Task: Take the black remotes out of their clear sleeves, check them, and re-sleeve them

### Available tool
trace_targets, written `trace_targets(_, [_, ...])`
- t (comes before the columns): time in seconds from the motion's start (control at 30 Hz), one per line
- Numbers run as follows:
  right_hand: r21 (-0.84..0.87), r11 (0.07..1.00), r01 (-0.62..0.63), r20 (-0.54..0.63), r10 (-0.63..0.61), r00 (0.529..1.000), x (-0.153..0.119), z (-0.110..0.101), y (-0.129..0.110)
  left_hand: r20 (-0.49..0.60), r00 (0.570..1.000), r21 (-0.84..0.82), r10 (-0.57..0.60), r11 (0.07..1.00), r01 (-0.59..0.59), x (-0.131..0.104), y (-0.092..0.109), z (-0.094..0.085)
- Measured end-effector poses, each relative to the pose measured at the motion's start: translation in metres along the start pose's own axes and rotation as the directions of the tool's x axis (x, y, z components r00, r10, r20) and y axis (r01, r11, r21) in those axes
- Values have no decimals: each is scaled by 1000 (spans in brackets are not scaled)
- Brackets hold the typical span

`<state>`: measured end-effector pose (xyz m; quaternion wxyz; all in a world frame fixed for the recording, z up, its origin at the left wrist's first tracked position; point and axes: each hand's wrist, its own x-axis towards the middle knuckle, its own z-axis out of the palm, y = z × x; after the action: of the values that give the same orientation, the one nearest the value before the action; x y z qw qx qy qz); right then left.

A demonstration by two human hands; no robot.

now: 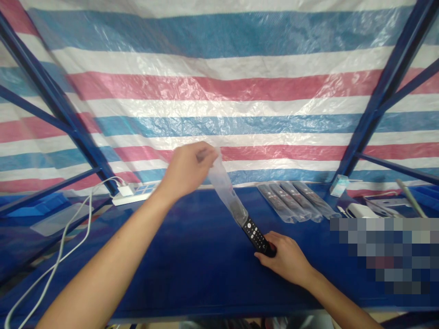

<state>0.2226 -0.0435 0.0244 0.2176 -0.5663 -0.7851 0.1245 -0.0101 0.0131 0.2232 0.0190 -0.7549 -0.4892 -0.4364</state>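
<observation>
My right hand [286, 260] grips the lower end of a black remote control [255, 234] with white buttons, tilted above the blue table. A clear plastic sleeve [224, 185] covers the remote's upper end and stretches up to the left. Its far end is pinched between the fingers of my left hand [190, 167], which is raised and slightly blurred. Most of the remote's button face shows outside the sleeve.
Several bagged remotes [286, 198] lie in a row at the table's back right. A white power strip [133, 195] with a cable [61, 246] sits left. A small box [339, 185] and a white adapter [361, 210] are right. Blue frame posts [380, 96] flank a striped sheet [222, 87].
</observation>
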Motion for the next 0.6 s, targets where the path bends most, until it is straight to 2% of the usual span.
trace_targets(0.07, [-25, 999, -36, -9, 36, 999, 0, -2, 3, -116, 988, -110, -104, 990, 91, 8, -18, -20])
trace_targets(0.13, [-53, 995, -80, -19, 79, 997, 2, -4, 5, -199, 953, -256, -230, 951, 176, 12, -45, -30])
trace_targets(0.2, [-88, 989, -116, -25, 114, 993, 4, -5, 6, -110, 916, -428, -385, 850, 306, 7, -78, -24])
trace_targets(0.23, [-107, 986, -129, -26, 127, 992, 6, -5, 6, 23, 893, -479, -450, 779, 405, 1, -94, -15])
trace_targets(0.27, [-127, 982, -139, -24, 137, 990, 8, -5, 5, 149, 849, -485, -507, 711, 510, -7, -109, -1])
trace_targets(0.3, [-147, 978, -149, -20, 147, 989, 10, -5, 3, 236, 790, -457, -566, 653, 604, -17, -123, 15])
trace_targets(0.37, [-180, 970, -161, -2, 163, 987, 16, -6, -2, 326, 753, -409, -572, 633, 658, -40, -143, 48])
trace_targets(0.47, [-217, 963, -163, 35, 175, 984, 27, -5, -12, 454, 765, -281, -456, 742, 609, -68, -158, 87])
trace_targets(0.53, [-231, 960, -158, 58, 175, 983, 35, -4, -20, 481, 776, -262, -408, 778, 572, -80, -163, 99])
trace_targets(0.6, [-239, 959, -153, 76, 176, 981, 43, 0, -27, 481, 789, -262, -381, 797, 545, -86, -168, 102])
